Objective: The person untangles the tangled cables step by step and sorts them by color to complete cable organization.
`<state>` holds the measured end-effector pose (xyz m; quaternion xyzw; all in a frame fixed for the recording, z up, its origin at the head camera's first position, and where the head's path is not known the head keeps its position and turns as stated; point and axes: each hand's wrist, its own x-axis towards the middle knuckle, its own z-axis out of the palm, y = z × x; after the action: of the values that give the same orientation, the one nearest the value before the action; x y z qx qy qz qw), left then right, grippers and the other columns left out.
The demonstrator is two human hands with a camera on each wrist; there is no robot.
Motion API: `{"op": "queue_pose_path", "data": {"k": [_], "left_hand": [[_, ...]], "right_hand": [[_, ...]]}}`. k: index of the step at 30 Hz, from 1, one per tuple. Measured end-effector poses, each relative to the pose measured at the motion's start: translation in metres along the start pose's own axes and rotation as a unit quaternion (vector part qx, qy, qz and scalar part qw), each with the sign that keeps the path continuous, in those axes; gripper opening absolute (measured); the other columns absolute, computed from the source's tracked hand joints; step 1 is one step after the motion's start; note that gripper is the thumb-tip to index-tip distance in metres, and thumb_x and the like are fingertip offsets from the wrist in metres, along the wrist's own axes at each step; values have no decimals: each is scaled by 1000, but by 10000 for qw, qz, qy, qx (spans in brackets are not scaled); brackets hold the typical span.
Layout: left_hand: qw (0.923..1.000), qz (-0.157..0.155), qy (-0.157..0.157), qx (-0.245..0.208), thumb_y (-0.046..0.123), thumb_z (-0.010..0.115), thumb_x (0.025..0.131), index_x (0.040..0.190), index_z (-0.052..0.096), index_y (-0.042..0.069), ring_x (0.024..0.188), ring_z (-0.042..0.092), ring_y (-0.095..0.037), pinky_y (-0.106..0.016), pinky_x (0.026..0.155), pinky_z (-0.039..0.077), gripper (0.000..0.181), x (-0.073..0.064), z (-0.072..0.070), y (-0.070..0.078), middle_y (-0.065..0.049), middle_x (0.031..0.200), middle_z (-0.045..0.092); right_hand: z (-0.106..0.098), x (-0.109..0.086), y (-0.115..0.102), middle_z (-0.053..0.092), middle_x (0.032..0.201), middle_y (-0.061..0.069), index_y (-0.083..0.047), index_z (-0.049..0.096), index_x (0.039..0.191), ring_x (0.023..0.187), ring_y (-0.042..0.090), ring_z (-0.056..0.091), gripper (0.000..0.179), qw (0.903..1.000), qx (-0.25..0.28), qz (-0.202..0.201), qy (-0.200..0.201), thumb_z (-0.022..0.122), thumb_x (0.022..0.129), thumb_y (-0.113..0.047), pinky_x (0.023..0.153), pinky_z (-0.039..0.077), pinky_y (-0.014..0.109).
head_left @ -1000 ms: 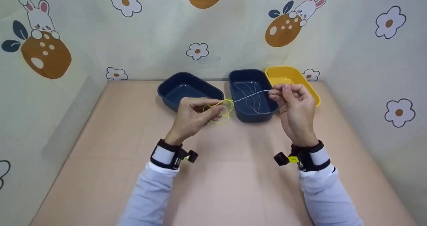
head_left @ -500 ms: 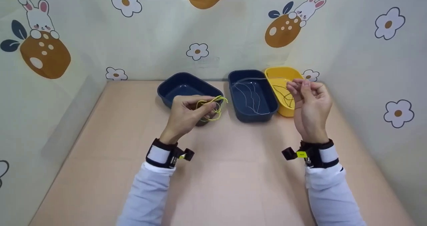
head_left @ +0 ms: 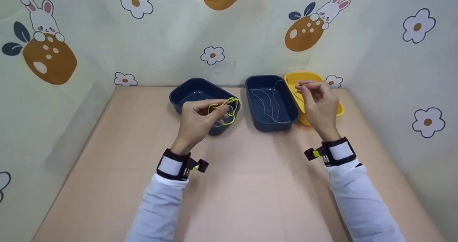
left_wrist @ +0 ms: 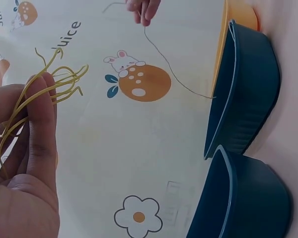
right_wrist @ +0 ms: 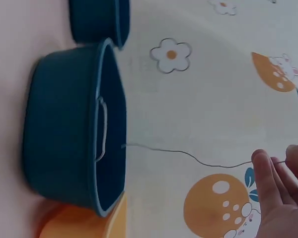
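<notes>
My left hand (head_left: 196,122) pinches a looped bundle of yellow string (head_left: 234,109) between thumb and fingers, beside the right end of the left blue bin (head_left: 219,130). Several loops and loose ends stick out past the fingertips in the left wrist view. Over the yellow bin (head_left: 339,109), my right hand (head_left: 320,106) pinches one end of a thin pale string (right_wrist: 179,151). Its other end dips into the middle blue bin (head_left: 272,127). More pale string (head_left: 272,106) lies in curves on that bin's floor.
The three bins stand in a row by the back wall, the middle one touching or nearly touching the yellow one. Dark thin strands (head_left: 298,96) show inside the yellow bin. A pinkish cloth (head_left: 236,199) covers the table, and patterned sheets (head_left: 171,42) enclose it.
The pale string has come away from the yellow bundle. My right hand has carried it right, then back left, lowering its end into the middle bin. My left hand has shifted slightly left.
</notes>
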<state>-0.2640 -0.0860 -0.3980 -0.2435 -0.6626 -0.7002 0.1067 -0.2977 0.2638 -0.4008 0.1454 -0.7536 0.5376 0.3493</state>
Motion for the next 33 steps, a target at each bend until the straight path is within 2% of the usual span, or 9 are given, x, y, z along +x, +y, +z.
{"op": "queue_pose_path", "data": {"k": [3, 8, 11, 13, 17, 19, 22, 29, 33], "left_hand": [[10000, -15, -23, 10, -2, 81, 101, 120, 85, -3, 82, 84, -29, -27, 75, 71, 19, -1, 0, 1, -16, 101, 87], [9999, -23, -103, 12, -3, 81, 101, 120, 85, -4, 80, 82, -16, -25, 74, 70, 19, -1, 3, 0, -28, 104, 85], [9998, -12, -171, 65, -2, 81, 102, 121, 85, -4, 82, 82, -17, -25, 75, 70, 20, -2, 4, 0, -32, 108, 83], [9998, -13, -199, 50, -1, 81, 102, 121, 85, -4, 83, 83, -21, -24, 75, 70, 20, -2, 4, 0, -34, 109, 82], [9998, -21, -211, 34, -1, 81, 101, 120, 85, -3, 83, 83, -28, -24, 75, 70, 19, -2, 5, 1, -33, 109, 83], [9997, -12, -225, 54, 0, 82, 101, 120, 86, -2, 82, 83, -26, -24, 75, 70, 19, -2, 5, 1, -32, 109, 83], [9996, -29, -249, 100, 1, 82, 101, 120, 86, -2, 82, 83, -17, -24, 75, 70, 19, -2, 5, 2, -31, 110, 84], [9996, -94, -255, 120, 1, 83, 101, 120, 86, -2, 81, 82, -11, -24, 74, 69, 19, -1, 6, 2, -28, 109, 84], [9994, -135, -305, 97, 1, 83, 101, 120, 86, -2, 79, 81, -12, -24, 73, 69, 20, -2, 6, 2, -24, 103, 85]], "right_hand": [[6, 8, 10, 80, 123, 24, 11, 73, 113, 112, 23, 82, 10, 9857, -1172, -756, -948, 73, 107, 2, 104, 65, 22], [16, 17, 25, 77, 131, 25, 8, 76, 118, 118, 41, 79, 13, 9129, -2614, -1687, -2643, 72, 105, 8, 107, 67, 50], [24, 20, 30, 76, 136, 27, 9, 78, 123, 117, 42, 80, 24, 8656, -3190, -1765, -3431, 72, 101, 15, 103, 69, 49], [29, 21, 33, 76, 137, 28, 8, 79, 125, 116, 43, 81, 30, 8410, -3454, -1718, -3793, 71, 99, 18, 100, 70, 49], [36, 21, 37, 76, 140, 28, 7, 81, 126, 120, 45, 81, 34, 8134, -3706, -1475, -4234, 70, 97, 21, 101, 70, 50], [38, 20, 38, 76, 141, 29, 7, 80, 127, 122, 46, 80, 38, 8092, -3702, -1339, -4362, 70, 95, 23, 103, 69, 52], [38, 19, 39, 77, 138, 29, 7, 81, 125, 124, 47, 79, 39, 8167, -3541, -1207, -4394, 70, 92, 24, 106, 67, 54], [31, 17, 39, 83, 124, 24, 5, 82, 122, 118, 42, 80, 25, 8632, -2912, -706, -4063, 69, 102, 8, 109, 66, 56], [24, 16, 32, 84, 122, 24, 5, 82, 122, 117, 41, 80, 23, 8769, -2647, -388, -3995, 68, 103, 4, 109, 66, 57]]}}
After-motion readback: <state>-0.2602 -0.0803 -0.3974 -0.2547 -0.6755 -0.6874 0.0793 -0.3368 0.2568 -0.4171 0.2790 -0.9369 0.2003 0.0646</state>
